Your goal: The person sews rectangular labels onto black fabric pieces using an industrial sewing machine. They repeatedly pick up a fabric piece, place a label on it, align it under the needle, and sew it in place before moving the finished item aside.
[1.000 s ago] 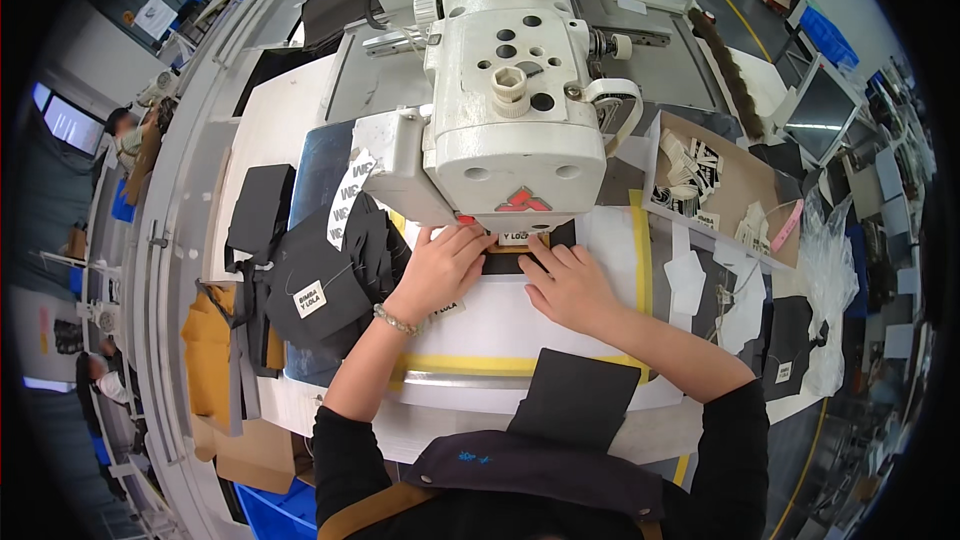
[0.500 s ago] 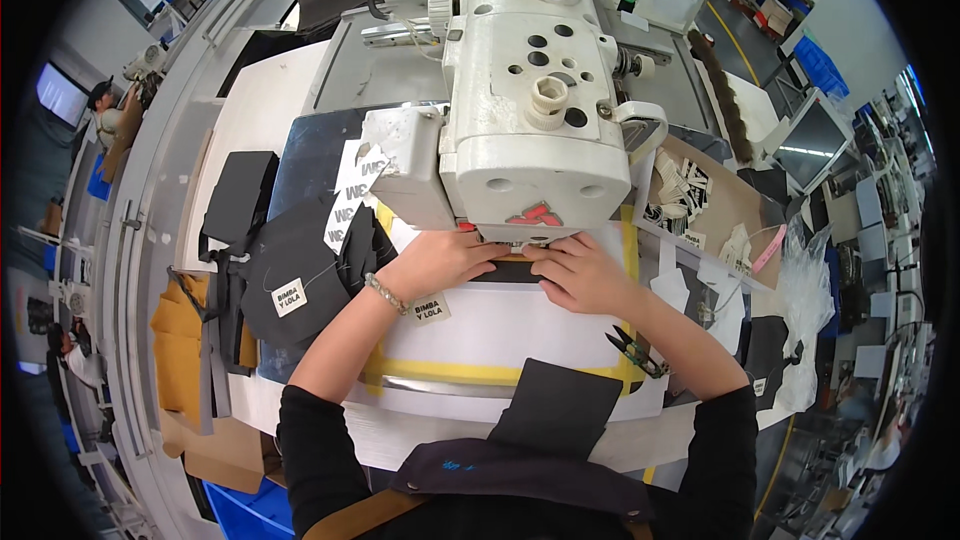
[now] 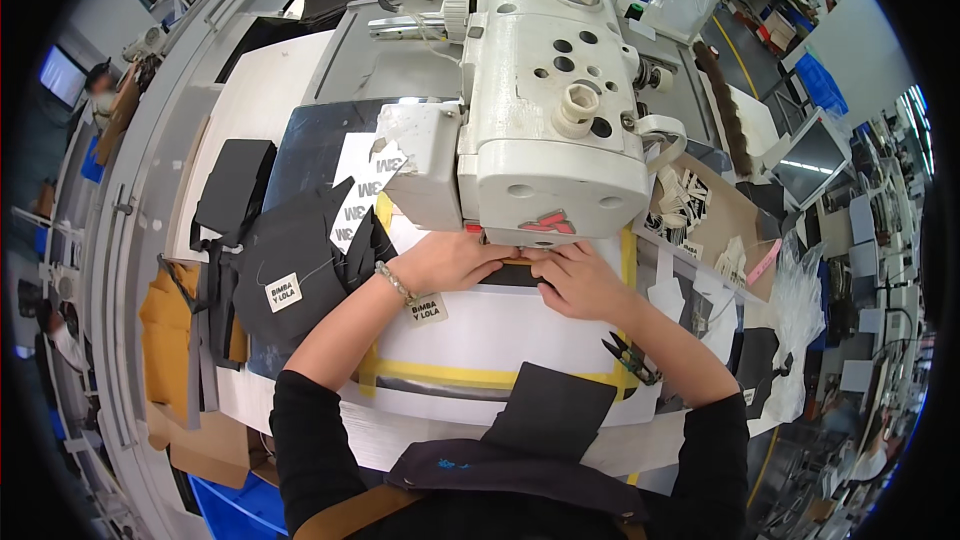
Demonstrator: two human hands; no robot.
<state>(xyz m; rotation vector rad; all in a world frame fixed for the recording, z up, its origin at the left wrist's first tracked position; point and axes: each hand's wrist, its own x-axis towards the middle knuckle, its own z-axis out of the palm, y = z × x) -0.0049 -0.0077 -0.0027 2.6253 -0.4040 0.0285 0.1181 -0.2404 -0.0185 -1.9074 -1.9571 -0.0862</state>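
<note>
My left hand (image 3: 450, 260) and my right hand (image 3: 578, 280) press at a dark strip (image 3: 510, 277) with a tan edge, beneath the head of a white sewing machine (image 3: 545, 180). Their fingers lie out over the piece, the tips partly hidden by the machine. The piece rests on a white sheet (image 3: 490, 335) bordered with yellow tape. A pale square label (image 3: 426, 310) lies by my left wrist. Black thread snips (image 3: 630, 360) are beside my right forearm, and a dark square piece (image 3: 550, 410) lies at the near edge.
Left are dark pieces (image 3: 290, 275), backing strips (image 3: 358, 210), a black stack (image 3: 230, 190) and mustard pieces (image 3: 170, 340). Right are a label box (image 3: 752, 285) and clear plastic (image 3: 800, 350). A blue crate (image 3: 235, 510) is below. Another person (image 3: 100, 90) works far left.
The view has shifted, so the machine sits farther right. My hands remain at the workpiece, and the label between my fingertips is now hidden. The snips beside my right forearm have come into sight.
</note>
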